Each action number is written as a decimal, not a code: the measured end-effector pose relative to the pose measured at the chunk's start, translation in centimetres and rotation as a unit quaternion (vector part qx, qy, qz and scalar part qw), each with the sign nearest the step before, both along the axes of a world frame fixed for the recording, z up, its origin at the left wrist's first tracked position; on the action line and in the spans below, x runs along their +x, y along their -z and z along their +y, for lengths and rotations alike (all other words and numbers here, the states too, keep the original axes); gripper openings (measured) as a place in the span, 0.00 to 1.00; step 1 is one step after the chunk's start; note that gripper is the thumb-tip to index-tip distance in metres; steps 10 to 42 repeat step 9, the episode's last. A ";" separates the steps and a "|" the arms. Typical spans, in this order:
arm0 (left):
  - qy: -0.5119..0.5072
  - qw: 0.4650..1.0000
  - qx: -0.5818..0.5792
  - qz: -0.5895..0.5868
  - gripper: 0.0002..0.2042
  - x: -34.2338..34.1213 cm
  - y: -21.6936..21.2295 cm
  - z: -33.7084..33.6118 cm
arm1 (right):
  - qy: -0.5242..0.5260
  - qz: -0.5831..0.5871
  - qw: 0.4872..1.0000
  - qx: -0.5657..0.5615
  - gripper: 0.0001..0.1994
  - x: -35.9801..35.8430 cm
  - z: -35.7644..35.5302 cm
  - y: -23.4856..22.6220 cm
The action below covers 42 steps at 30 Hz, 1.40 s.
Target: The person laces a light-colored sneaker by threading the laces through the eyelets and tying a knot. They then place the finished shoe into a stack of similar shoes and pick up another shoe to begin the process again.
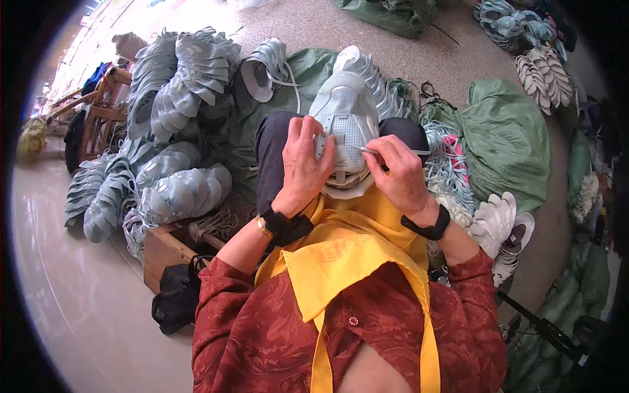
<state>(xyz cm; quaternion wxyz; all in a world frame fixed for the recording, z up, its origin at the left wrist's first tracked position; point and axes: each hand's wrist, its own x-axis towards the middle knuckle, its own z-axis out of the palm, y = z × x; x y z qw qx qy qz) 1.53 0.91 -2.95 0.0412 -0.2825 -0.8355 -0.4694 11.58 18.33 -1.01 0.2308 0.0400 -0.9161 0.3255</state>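
A pale grey-blue shoe upper [345, 98] with a perforated tongue rests across my lap, its toe pointing away from me. My left hand [303, 162] grips its left side, the thumb pressed on the tongue near the eyelet edge. At the right edge of the tongue, my right hand [401, 175] pinches a whitish shoelace [420, 152] between thumb and fingertips. One end of the lace reaches over the tongue, and another stretch runs out to the right behind the hand. Whether the lace passes through an eyelet cannot be made out.
Stacks of nested grey-blue uppers [187, 72] lie at left, above a wooden crate [164, 252]. One laced upper [261, 71] lies beyond my knees. To the right are bundled pale laces [447, 171], a green sack [504, 141] and white uppers [493, 223]. A yellow apron [357, 262] covers my front.
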 end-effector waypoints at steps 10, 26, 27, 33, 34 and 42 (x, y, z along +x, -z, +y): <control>-0.011 1.000 0.025 -0.001 0.11 0.6 1.2 -0.2 | -0.009 0.015 1.000 0.024 0.09 0.2 0.4 0.8; -0.011 1.000 0.025 -0.001 0.11 0.6 1.2 -0.2 | -0.009 0.015 1.000 0.024 0.09 0.2 0.4 0.8; -0.011 1.000 0.025 -0.001 0.11 0.6 1.2 -0.2 | -0.009 0.015 1.000 0.024 0.09 0.2 0.4 0.8; -0.011 1.000 0.025 -0.001 0.11 0.6 1.2 -0.2 | -0.009 0.015 1.000 0.024 0.09 0.2 0.4 0.8; -0.011 1.000 0.025 -0.001 0.11 0.6 1.2 -0.2 | -0.009 0.015 1.000 0.024 0.09 0.2 0.4 0.8; -0.011 1.000 0.025 -0.001 0.11 0.6 1.2 -0.2 | -0.009 0.015 1.000 0.024 0.09 0.2 0.4 0.8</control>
